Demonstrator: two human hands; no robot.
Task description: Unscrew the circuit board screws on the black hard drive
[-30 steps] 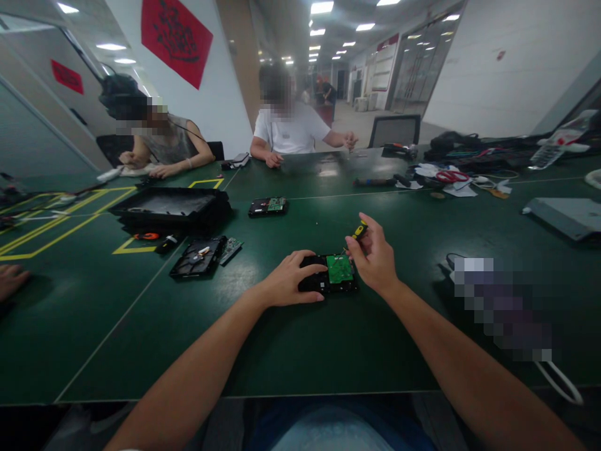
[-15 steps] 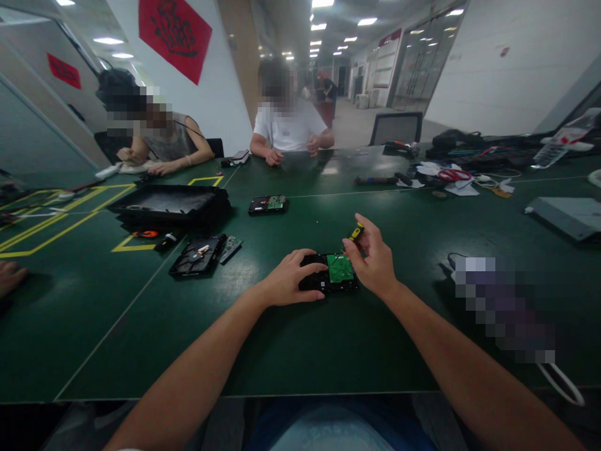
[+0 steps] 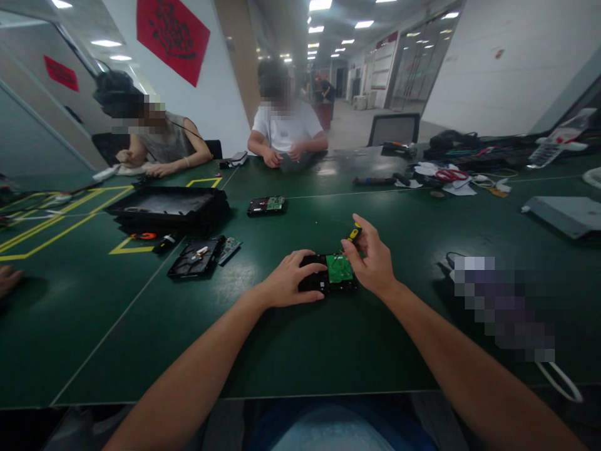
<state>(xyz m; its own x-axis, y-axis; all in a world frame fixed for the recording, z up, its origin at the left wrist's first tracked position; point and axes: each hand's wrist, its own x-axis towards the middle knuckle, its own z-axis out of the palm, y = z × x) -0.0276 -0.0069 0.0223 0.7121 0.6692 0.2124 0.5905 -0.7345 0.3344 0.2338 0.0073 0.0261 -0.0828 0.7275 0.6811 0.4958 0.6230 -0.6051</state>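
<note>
Drive (image 3: 332, 286): flat on table (image 3: 282, 351); long axis left-to-right, green board (image 3: 340, 269) end pointing right
Left hand (image 3: 292, 279): fingers clasping drive's left end
Right hand (image 3: 374, 260): fingers pinching screwdriver (image 3: 354, 233); shaft slanting down-left

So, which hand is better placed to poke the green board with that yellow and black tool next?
Right, I'd say. The right hand holds the yellow and black tool by the green board, while the left hand grips the black device.
</note>
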